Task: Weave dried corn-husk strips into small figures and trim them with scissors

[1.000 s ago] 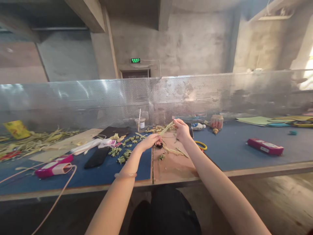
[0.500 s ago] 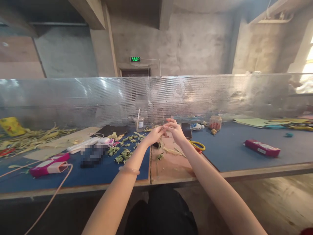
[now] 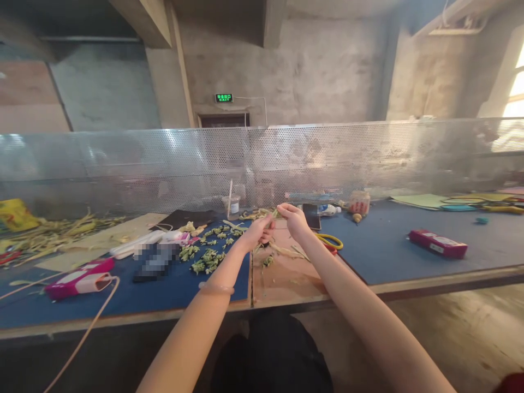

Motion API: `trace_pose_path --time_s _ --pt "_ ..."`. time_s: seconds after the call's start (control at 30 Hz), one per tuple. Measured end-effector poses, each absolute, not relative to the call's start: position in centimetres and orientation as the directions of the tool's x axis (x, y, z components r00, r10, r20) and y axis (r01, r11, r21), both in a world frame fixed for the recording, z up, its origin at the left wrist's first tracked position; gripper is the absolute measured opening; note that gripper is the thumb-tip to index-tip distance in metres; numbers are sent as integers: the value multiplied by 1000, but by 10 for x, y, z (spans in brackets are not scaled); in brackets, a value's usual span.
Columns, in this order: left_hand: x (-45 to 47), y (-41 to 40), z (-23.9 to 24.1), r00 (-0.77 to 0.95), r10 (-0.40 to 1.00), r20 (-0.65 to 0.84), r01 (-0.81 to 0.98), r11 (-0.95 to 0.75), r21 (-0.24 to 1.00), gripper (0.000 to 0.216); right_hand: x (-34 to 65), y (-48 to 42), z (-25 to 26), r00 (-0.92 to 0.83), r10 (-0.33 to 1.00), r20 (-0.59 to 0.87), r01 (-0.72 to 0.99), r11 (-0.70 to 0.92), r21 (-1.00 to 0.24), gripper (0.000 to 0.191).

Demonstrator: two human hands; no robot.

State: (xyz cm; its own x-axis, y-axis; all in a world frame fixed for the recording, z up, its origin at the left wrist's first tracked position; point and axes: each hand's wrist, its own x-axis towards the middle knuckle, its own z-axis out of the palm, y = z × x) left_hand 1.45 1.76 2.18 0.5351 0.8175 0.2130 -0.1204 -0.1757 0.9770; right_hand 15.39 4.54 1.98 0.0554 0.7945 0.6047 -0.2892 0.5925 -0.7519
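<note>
My left hand (image 3: 258, 232) is closed, fingers curled, over the wooden board in the middle of the table. Beside it, slightly higher, my right hand (image 3: 293, 219) pinches with thumb and fingers. A thin pale green strip (image 3: 275, 213), which looks like dried husk or leaf, runs between the fingertips of both hands; much of it is hidden. Left of my hands lie clumps of small green folded pieces (image 3: 208, 261) on a blue mat. A long pale strip (image 3: 286, 251) lies on the board below my right hand.
A lidded plastic cup with a straw (image 3: 232, 206) stands near the perforated metal screen (image 3: 196, 158). Magenta boxes (image 3: 437, 243), a jar (image 3: 359, 202), yellow-handled scissors (image 3: 331, 241) and a heap of dry husk strips (image 3: 61, 234) lie around. A cable hangs over the front edge at left.
My hands, touching before, have moved apart a little. The left is lower with its fingers curled, the right now pinches, and the green strip shows between them. The view has shifted slightly.
</note>
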Motion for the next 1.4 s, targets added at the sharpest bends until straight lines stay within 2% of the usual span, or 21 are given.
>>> trace_pose_path --time_s 0.17,0.33,0.43,0.53,0.6,0.67,0.7,0.77,0.83,0.87,0.93,1.03,1.13,1.27,1.33,1.4 --pt "12 13 24 561 792 241 -171 -174 970 35 154 51 17 29 803 595 -263 581 -770 26" --pt "9 13 23 610 759 228 -205 -126 971 29 155 52 15 -54 811 582 -311 540 -782 29" --pt "9 18 19 589 779 215 -194 -123 973 29 156 49 16 -80 811 580 -308 533 -788 29" --pt "10 26 17 430 868 248 -139 -208 968 32 156 46 16 -44 807 589 -276 557 -783 27" --pt "9 30 17 183 910 372 -71 -365 928 30 156 43 17 55 778 626 -184 625 -759 25" --pt "7 33 19 -75 836 544 42 -543 839 24 155 40 18 170 713 681 -28 694 -719 23" --pt "7 33 20 -133 790 599 90 -592 801 22 155 39 19 209 668 714 61 720 -691 22" --pt "6 32 20 -67 810 583 82 -578 812 31 154 36 19 209 565 798 238 762 -602 20" --pt "9 30 19 156 895 419 -54 -415 908 43 152 32 18 108 453 885 388 800 -457 17" --pt "11 28 18 269 900 343 -135 -317 939 45 151 30 17 31 397 917 446 816 -368 16" --pt "13 26 17 411 865 287 -288 -175 942 41 149 27 16 -116 297 948 531 825 -193 18" --pt "11 23 19 429 841 330 -464 -108 879 28 147 25 13 -253 172 952 630 776 27 22" --pt "4 22 22 415 834 365 -530 -104 842 16 146 22 12 -341 103 934 676 718 168 23" --pt "2 24 21 423 820 386 -536 -117 836 12 146 18 11 -341 123 932 699 696 164 22" --pt "3 26 20 394 828 399 -534 -148 833 13 146 15 10 -325 153 933 686 718 121 18" --pt "4 26 19 338 846 412 -523 -195 830 15 146 13 9 -278 201 939 643 766 26 16"
